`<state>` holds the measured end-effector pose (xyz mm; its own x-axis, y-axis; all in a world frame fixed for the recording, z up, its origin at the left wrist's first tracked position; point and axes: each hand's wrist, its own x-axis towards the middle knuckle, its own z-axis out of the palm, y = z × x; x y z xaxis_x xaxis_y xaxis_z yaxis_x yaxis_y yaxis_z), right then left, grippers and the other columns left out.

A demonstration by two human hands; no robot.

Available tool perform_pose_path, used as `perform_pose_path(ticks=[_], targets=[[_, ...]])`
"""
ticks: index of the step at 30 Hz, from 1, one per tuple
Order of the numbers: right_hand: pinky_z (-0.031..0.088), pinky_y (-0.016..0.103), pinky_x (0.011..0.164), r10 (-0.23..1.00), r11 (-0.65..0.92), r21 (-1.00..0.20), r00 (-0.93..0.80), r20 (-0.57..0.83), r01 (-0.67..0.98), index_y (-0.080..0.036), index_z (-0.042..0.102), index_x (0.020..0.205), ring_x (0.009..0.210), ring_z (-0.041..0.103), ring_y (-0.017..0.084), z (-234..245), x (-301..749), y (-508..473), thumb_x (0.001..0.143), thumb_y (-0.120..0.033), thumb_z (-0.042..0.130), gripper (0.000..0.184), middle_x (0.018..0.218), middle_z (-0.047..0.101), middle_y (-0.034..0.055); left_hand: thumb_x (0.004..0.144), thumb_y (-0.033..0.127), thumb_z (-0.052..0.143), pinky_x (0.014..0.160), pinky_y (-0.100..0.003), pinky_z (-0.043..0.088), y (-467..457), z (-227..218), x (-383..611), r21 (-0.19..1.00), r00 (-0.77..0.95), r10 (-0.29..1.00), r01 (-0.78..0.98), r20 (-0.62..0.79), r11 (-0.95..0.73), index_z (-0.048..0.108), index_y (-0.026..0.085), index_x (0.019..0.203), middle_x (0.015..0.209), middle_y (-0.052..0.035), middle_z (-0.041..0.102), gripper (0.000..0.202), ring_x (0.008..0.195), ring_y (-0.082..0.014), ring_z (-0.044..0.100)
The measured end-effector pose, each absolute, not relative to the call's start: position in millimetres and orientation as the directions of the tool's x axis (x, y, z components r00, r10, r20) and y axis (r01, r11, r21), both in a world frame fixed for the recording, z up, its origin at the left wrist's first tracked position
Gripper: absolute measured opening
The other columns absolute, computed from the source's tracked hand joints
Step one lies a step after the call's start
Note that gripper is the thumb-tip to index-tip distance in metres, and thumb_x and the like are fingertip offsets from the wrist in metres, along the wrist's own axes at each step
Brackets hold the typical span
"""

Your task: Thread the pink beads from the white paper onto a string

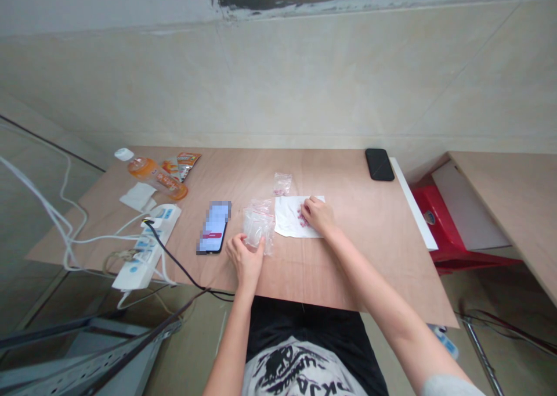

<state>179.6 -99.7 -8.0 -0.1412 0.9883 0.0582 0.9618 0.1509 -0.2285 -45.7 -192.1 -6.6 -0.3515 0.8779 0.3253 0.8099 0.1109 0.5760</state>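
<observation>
A white sheet (287, 225) of paper or cloth lies on the table with a small cluster of pinkish-red pieces (301, 215) on it. Over that cluster is my right hand (317, 214), its fingertips pinched together; whatever is between them is hidden. Left of the sheet, clear plastic zip bags (260, 222) lie in a loose stack. My left hand (246, 256) rests at their lower left edge, thumb and fingers apart, the thumb touching the plastic. Just beyond the sheet sits a small clear bag (282, 184) with some pinkish bits in it.
A lit phone (214, 227) lies left of my left hand. Further left are a power strip (148, 248) with cables, a folded tissue (138, 197), an orange drink bottle (156, 175) and a snack packet (188, 165). A black phone-like object (379, 164) lies at the back right.
</observation>
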Motion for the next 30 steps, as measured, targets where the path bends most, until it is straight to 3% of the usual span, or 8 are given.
perform_pose_path(ticks=[6,10,14,17,19,21,27,30], targets=[[0.03,0.024,0.064,0.981,0.167,-0.283,-0.129,0.148,0.945,-0.017,0.061,0.08,0.085,0.053,0.017,-12,178,-101,0.093,-0.033,0.037,0.032,0.089,0.06,0.0076,0.076,0.04,0.062,0.088,-0.044,0.04,-193,-6,-46,0.582,-0.349,0.875,0.807,0.336,0.098,0.046,0.021,0.093,0.093,-0.0056,0.044,0.03,0.094,-0.0256,0.046],[0.032,0.023,0.063,0.968,0.128,-0.5,0.002,0.252,0.856,-0.018,0.06,0.074,0.074,0.053,0.014,-12,180,-103,0.09,-0.039,0.041,0.032,0.081,0.06,0.0043,0.077,0.038,0.061,0.087,-0.042,0.04,-189,-1,-44,0.604,-0.352,0.864,0.794,0.36,0.072,0.047,0.02,0.092,0.092,-0.0052,0.045,0.027,0.093,-0.0242,0.047],[0.034,0.023,0.059,0.88,0.053,-0.834,0.369,0.299,0.549,-0.018,0.055,0.064,0.06,0.049,0.012,-13,194,-110,0.086,-0.047,0.046,0.038,0.064,0.055,0.0,0.078,0.034,0.06,0.084,-0.038,0.042,-173,9,-39,0.632,-0.291,0.871,0.774,0.396,-0.029,0.048,0.02,0.091,0.09,-0.005,0.049,0.022,0.09,-0.0223,0.05],[0.033,0.023,0.052,0.803,0.046,-0.981,0.577,0.148,0.188,-0.017,0.053,0.062,0.051,0.043,0.01,-18,206,-124,0.084,-0.051,0.047,0.041,0.056,0.05,-0.002,0.08,0.032,0.058,0.079,-0.033,0.043,-149,18,-33,0.646,-0.169,0.906,0.751,0.389,-0.137,0.05,0.02,0.087,0.085,-0.0036,0.053,0.016,0.084,-0.0196,0.053],[0.032,0.022,0.048,0.779,0.052,-0.999,0.626,0.047,0.01,-0.017,0.053,0.063,0.049,0.041,0.009,-23,212,-136,0.081,-0.052,0.05,0.04,0.057,0.05,-0.002,0.081,0.031,0.057,0.078,-0.031,0.043,-128,24,-27,0.627,-0.083,0.928,0.759,0.362,-0.177,0.052,0.02,0.086,0.083,-0.0031,0.056,0.013,0.082,-0.0185,0.055],[0.031,0.021,0.047,0.755,0.047,-0.997,0.656,-0.004,-0.061,-0.017,0.052,0.064,0.049,0.042,0.009,-28,215,-147,0.08,-0.052,0.051,0.039,0.057,0.049,-0.0022,0.081,0.03,0.056,0.076,-0.03,0.042,-105,26,-20,0.594,-0.01,0.95,0.782,0.313,-0.188,0.053,0.02,0.089,0.084,-0.0031,0.06,0.013,0.081,-0.018,0.057],[0.031,0.021,0.048,0.8,0.016,-0.998,0.598,0.051,0.062,-0.017,0.05,0.061,0.051,0.041,0.01,-38,212,-160,0.082,-0.05,0.052,0.04,0.055,0.045,-0.0038,0.082,0.038,0.053,0.082,-0.03,0.04,-38,16,-4,0.425,0.046,0.999,0.904,0.029,-0.054,0.054,0.019,0.103,0.104,-0.0071,0.063,0.028,0.096,-0.0202,0.058],[0.032,0.021,0.049,0.823,-0.006,-0.994,0.565,0.058,0.111,-0.017,0.05,0.061,0.051,0.04,0.01,-40,210,-160,0.083,-0.05,0.05,0.04,0.054,0.044,-0.0042,0.081,0.041,0.053,0.086,-0.035,0.038,-17,10,-1,0.38,0.01,1.0,0.925,-0.029,0.002,0.055,0.018,0.106,0.107,-0.0108,0.063,0.034,0.102,-0.0242,0.057]])
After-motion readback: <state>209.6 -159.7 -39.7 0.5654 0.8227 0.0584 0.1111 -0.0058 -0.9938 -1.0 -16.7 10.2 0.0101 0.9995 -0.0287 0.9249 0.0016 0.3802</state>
